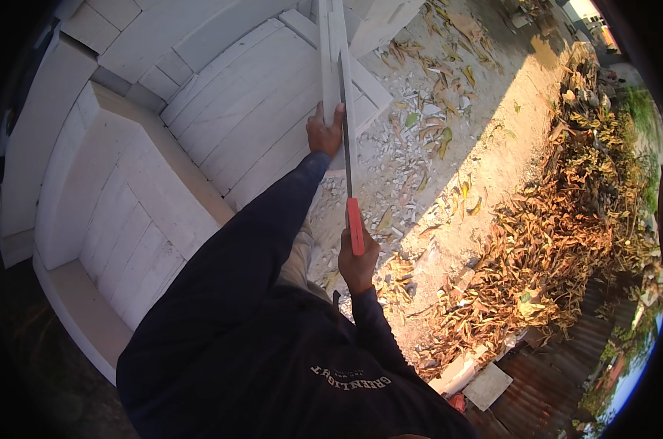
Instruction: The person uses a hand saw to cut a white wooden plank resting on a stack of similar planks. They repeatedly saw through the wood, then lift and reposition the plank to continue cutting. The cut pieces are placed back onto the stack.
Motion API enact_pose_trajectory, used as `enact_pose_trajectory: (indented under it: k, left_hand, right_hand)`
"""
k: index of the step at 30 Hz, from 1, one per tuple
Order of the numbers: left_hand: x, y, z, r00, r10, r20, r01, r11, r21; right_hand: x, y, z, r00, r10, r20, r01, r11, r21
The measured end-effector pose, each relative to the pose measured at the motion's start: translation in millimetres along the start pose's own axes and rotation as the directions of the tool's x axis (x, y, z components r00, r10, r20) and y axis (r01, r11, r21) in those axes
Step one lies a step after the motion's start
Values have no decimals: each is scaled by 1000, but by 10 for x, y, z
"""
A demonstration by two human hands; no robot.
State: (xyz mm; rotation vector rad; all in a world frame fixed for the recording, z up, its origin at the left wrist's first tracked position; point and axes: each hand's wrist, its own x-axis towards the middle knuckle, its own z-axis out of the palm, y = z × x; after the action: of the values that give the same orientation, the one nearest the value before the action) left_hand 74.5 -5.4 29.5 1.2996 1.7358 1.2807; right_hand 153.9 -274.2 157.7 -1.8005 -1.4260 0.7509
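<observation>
My right hand [359, 267] is closed round the red handle of a handsaw [356, 227]. Its long narrow blade points away from me, lying along a pale, long white block [329, 66]. My left hand [324, 134] grips the near end of that block, thumb on the right side and fingers on the left, close beside the blade. Whether the teeth are inside a cut, I cannot tell. Beneath the long piece, more flat white blocks [255, 95] lie side by side in a stack.
A second stack of white blocks [137, 212] stands at the left. White chips and dry leaves cover the dirt ground [419, 124]. Farther right lies a large heap of brown leaves [544, 241], with rusty corrugated sheets [558, 366] at the lower right.
</observation>
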Motion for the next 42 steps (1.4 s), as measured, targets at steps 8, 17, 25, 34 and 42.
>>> enact_pose_trajectory:
  k: [8, 17, 25, 34, 42]
  left_hand:
    - [-7, -24, 27, 999, 25, -22, -26, 1000, -12]
    - [-15, -22, 24, 999, 23, -38, -24, 1000, -7]
    - [7, -34, 19, 1000, 23, -3, -23, 999, -40]
    - [3, -35, 31, 998, 57, -15, -57, 998, -36]
    - [20, -47, 45, 998, 67, -1, -67, 992, -108]
  right_hand:
    - [-50, -59, -24, 1000, 18, 14, -18, 1000, -21]
    - [-40, 34, -60, 999, 42, 21, -42, 999, 29]
    - [-44, 1, -59, 1000, 10, 6, -10, 1000, 10]
    - [-19, 8, -110, 1000, 16, 15, -17, 1000, 18]
    - [-34, -12, -105, 999, 45, 17, -45, 998, 44]
